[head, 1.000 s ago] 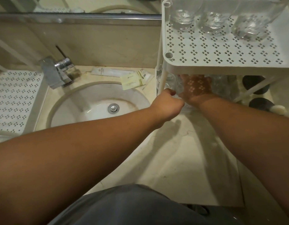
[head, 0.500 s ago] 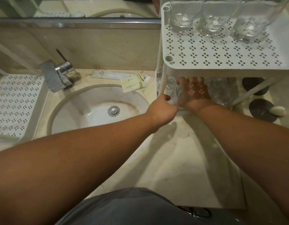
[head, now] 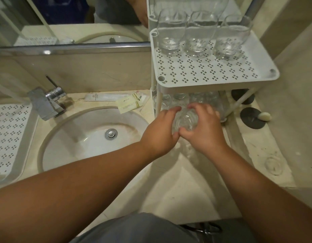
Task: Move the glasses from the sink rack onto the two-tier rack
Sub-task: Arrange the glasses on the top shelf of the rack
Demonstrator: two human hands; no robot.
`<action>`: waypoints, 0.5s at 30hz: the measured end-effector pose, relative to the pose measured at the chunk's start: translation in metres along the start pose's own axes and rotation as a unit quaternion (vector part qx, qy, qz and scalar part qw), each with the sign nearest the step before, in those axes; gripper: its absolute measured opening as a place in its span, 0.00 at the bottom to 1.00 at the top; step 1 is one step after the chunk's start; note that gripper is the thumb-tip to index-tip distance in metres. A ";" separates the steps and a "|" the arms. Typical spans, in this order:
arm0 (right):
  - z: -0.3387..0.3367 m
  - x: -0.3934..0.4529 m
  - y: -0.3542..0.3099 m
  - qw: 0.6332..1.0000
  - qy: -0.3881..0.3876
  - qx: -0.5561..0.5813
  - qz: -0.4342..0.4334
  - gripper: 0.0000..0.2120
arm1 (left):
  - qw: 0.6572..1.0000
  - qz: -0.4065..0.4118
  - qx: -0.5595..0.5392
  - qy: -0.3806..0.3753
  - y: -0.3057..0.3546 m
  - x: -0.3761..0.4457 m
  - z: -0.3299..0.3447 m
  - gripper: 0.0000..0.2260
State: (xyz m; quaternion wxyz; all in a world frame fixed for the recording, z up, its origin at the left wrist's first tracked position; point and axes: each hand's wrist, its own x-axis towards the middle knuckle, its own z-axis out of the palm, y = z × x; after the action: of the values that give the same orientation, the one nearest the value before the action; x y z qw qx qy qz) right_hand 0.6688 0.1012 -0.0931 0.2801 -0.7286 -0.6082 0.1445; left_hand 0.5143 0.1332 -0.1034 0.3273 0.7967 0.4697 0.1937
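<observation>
Left hand [head: 159, 131]: I see my grip curled round the left side of a glass [head: 185, 121], right of centre in the frame.
Right hand [head: 203, 126]: my grip is curled round the right side of that same glass, thumb at its near edge.
Glass: clear, held between both hands just in front of the lower tier's near edge, above the worktop [head: 178, 186]; I cannot tell if it rests on anything.
Rack [head: 209, 76]: white, 2 tiers, perforated, upper right of the frame, standing on the worktop.
Top tier: 3 glasses [head: 198, 35] upright in a row along the back edge, close side by side.
Lower tier: more glasses [head: 179, 99] packed under the top tier, just behind my fingers; I cannot count them.
Sink rack [head: 9, 135]: white perforated tray at the left edge of the frame, beside the basin [head: 78, 137].
Tap [head: 46, 100]: chrome, upper left of the basin.
Packets [head: 129, 104]: a few flat sachets on the worktop between basin and wall.
Coasters [head: 251, 118]: 2 dark discs right of the rack, a small pale object [head: 264, 116] touching the nearer 1.
Mirror [head: 69, 20]: across the upper left.
</observation>
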 end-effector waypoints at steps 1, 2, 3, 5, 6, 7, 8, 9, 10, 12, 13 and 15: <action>-0.006 -0.007 -0.005 1.000 0.014 0.009 -0.003 0.30 | 1.000 0.026 0.001 0.001 0.004 -0.003 -0.002 0.31; -0.012 -0.013 -0.011 0.999 0.028 0.016 -0.006 0.29 | 0.999 0.047 0.000 0.003 0.007 -0.006 -0.003 0.32; -0.018 -0.017 -0.017 0.999 0.040 0.020 -0.008 0.29 | 0.998 0.064 -0.004 0.011 0.011 -0.009 -0.006 0.32; -0.031 -0.023 -0.029 0.998 0.059 0.019 -0.014 0.30 | 0.996 0.084 -0.009 0.040 0.019 -0.014 -0.011 0.33; -0.037 -0.025 -0.035 0.997 0.068 0.016 -0.018 0.30 | 0.994 0.091 -0.008 0.057 0.024 -0.016 -0.015 0.33; -0.044 -0.026 -0.041 0.997 0.079 0.014 -0.023 0.30 | 0.993 0.097 -0.009 0.071 0.028 -0.018 -0.019 0.33; -0.051 -0.027 -0.047 0.996 0.089 0.014 -0.028 0.31 | 0.991 0.104 -0.015 0.081 0.033 -0.019 -0.023 0.33; -0.057 -0.028 -0.053 0.994 0.100 0.017 -0.032 0.31 | 0.989 0.113 -0.026 0.090 0.038 -0.021 -0.027 0.34; -0.064 -0.028 -0.060 0.993 0.110 0.022 -0.039 0.31 | 0.986 0.124 -0.039 0.101 0.043 -0.022 -0.032 0.34; -0.075 -0.027 -0.072 0.989 0.129 0.031 -0.061 0.32 | 0.980 0.140 -0.057 0.129 0.051 -0.024 -0.042 0.34; -0.080 -0.026 -0.078 0.987 0.141 0.033 -0.073 0.32 | 0.977 0.146 -0.056 0.145 0.056 -0.024 -0.048 0.34; -0.091 -0.022 -0.088 0.982 0.163 0.037 -0.092 0.32 | 0.971 0.152 -0.045 0.178 0.065 -0.022 -0.060 0.35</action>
State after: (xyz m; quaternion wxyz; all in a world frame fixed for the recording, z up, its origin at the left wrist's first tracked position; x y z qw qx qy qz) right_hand 0.6432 0.0684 0.0284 0.4144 -0.6723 -0.6132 0.0197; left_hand 0.5076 0.1121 -0.0149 0.2406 0.7957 0.3848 0.4011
